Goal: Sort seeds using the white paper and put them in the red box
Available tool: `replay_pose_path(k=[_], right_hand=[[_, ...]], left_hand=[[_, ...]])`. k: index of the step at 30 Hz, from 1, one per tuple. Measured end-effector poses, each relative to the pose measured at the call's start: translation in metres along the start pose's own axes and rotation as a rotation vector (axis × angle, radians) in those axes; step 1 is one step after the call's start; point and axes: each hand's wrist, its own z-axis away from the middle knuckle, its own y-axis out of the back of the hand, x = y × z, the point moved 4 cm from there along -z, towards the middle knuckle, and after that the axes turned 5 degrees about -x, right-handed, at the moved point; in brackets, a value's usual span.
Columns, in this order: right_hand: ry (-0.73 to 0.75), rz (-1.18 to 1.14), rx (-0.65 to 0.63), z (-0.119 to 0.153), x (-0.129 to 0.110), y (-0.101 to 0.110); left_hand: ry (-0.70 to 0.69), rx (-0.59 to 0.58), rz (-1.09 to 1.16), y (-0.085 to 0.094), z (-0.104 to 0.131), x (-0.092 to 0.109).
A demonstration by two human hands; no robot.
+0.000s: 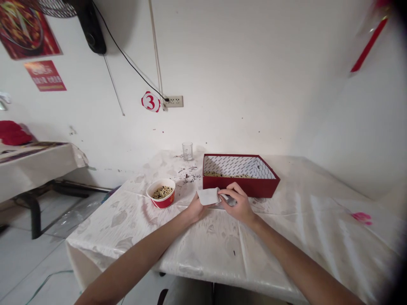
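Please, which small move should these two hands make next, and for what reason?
Probably the right hand should gently open out the right end of the white piece: it grasps there, where the material looks creased, while the left hand supports the opposite side. Whether the piece is a sheet or a pouch, I cannot tell.

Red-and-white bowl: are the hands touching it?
No, the left hand and right hand hold the white paper-like piece, while the bowl stands apart to the left.
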Motion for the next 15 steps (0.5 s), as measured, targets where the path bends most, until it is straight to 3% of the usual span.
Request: replay_pose_path(k=[8, 15], right_hand=[[-0.021, -0.048, 0.004, -0.0009, -0.0021, -0.0006], [-0.184, -0.155, 0.014, -0.0055, -0.0033, -0.0012]], left_hand=[[0.004, -0.002, -0.102, -0.0075, 0.0033, 0.0068], [-0.004, -0.034, -0.017, -0.006, 0.0009, 0.0036]])
